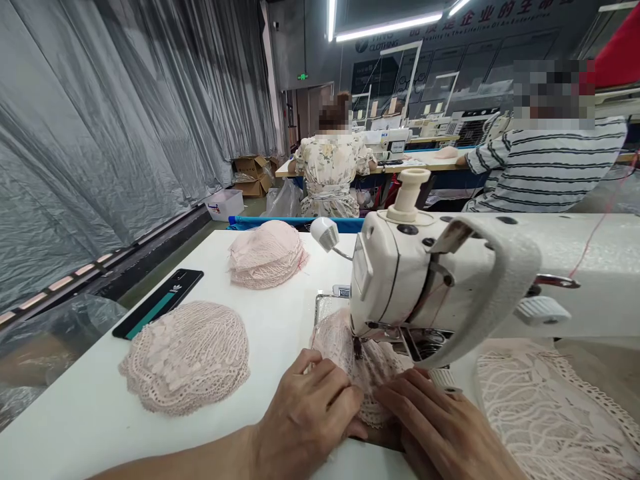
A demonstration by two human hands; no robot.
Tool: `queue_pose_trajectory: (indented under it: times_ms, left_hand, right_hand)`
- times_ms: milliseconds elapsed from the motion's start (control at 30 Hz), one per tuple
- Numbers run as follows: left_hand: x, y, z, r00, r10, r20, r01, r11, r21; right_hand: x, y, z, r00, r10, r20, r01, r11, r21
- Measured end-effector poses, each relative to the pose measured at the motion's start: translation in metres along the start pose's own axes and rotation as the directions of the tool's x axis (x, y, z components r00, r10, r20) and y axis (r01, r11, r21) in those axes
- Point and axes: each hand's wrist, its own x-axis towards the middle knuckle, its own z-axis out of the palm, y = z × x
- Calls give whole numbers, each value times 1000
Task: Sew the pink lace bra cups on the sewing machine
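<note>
A pale pink lace cup piece (pixel 373 367) lies under the needle of a white sewing machine (pixel 395 273). My left hand (pixel 313 407) is at its left side, fingers curled and closed on the lace. Across from it my right hand (pixel 440 417) grips the right edge, with its fingertips close to the machine's foot. The two hands nearly meet at the near edge of the lace. Part of the piece is hidden by the machine head and my fingers.
Left on the white table (pixel 280 320) are a stack of lace pieces (pixel 190 357), a stack of pink cups (pixel 267 257) and a dark phone (pixel 167 300). More lace (pixel 555 407) lies at right. Two people sit ahead, one in a floral top (pixel 327 170), one in stripes (pixel 550 163).
</note>
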Motion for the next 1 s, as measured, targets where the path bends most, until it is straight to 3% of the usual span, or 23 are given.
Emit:
queue_pose_trajectory:
  times_ms: [167,300,533,633,800,1000]
  left_hand:
    - [0,-3,-8,995,-5,102,-9,991,132]
    - [0,-3,-14,994,-41,99,23,985,174]
    - [0,1,-14,978,24,205,-17,999,-37]
    - [-1,3,-11,985,30,167,-29,1000,-8]
    - [-2,3,-6,997,61,48,-63,997,54]
    - [-3,4,-1,995,86,40,-90,992,90]
  right_hand:
    - [-4,1,1,999,27,37,-26,1000,-17]
    - [-9,4,8,1000,-9,-26,8,999,-43]
    - [-8,3,10,1000,22,-8,-22,1000,-12]
    - [-12,3,13,998,39,-47,-38,999,32]
    - [-19,5,12,998,32,56,-34,999,20]
    - [-16,3,2,990,37,136,-48,996,78]
